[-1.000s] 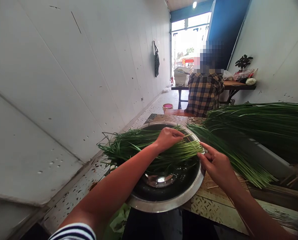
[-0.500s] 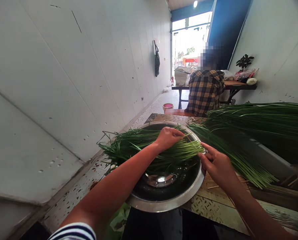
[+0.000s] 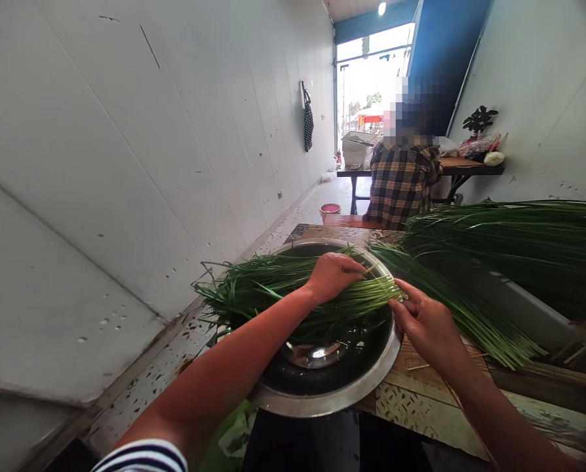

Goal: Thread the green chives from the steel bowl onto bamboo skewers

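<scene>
One bundle of long greens [image 3: 371, 294] laid across a metal basin [image 3: 317, 408] on the tabletop [image 3: 411, 406].
The left hand [image 3: 337, 275] has its fingertips closed on stalks near the pale ends; the right hand [image 3: 421, 321] has thumb and forefinger against those ends — gripping or merely touching, I can't tell. Leafy tops overhang the left rim. I'd expect it light, slick if wet, limp and easily bruised in the leaves — best held by the firmer stalks.

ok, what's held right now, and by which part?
The green stalks: right hand at their pale ends, left hand further back, its exact grip hidden.
</scene>
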Demonstrator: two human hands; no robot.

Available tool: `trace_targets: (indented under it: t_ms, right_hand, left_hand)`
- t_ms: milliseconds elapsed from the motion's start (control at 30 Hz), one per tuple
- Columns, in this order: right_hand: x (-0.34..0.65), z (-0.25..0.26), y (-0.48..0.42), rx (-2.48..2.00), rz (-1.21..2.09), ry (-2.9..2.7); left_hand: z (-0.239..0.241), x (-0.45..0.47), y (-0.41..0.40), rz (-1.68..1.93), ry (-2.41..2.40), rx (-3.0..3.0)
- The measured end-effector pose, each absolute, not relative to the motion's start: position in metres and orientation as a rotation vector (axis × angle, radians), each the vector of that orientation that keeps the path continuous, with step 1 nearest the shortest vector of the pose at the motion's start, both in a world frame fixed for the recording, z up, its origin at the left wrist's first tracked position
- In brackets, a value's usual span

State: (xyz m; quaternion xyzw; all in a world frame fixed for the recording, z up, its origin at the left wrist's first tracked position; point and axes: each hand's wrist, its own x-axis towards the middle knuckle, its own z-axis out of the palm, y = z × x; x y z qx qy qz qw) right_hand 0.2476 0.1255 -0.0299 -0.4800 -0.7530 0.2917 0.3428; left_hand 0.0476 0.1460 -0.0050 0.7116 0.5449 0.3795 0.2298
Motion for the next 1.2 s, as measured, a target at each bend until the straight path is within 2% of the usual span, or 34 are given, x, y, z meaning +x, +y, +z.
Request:
trace_targets:
  t_ms: [200,333,467,700,1067,1200]
  right_hand:
    - [0.25,-0.032,0.125,-1.221,0.732,-2.032]
    - [0.251,-0.032,0.123,-1.198,0.712,-2.049]
    - [0.25,-0.03,0.12,-1.187,0.706,-2.054]
    - [0.249,-0.029,0.12,-1.195,0.7,-2.047]
    - [0.25,-0.031,0.122,-1.194,0.755,-2.037]
    - [0.249,-0.031,0.122,-1.199,0.75,-2.029]
  left_hand:
    - [0.009,0.03,0.149,0.713,1.315,2.03]
    - [-0.017,0.016,0.172,0.813,1.736,2.063]
    - [-0.034,0.023,0.181,0.517,1.938,2.242]
    - [-0.014,0.037,0.167,0.166,2.065,2.188]
    - [-0.016,0.036,0.167,0.034,1.996,2.166]
    - [-0.006,0.036,0.162,0.207,2.102,2.118]
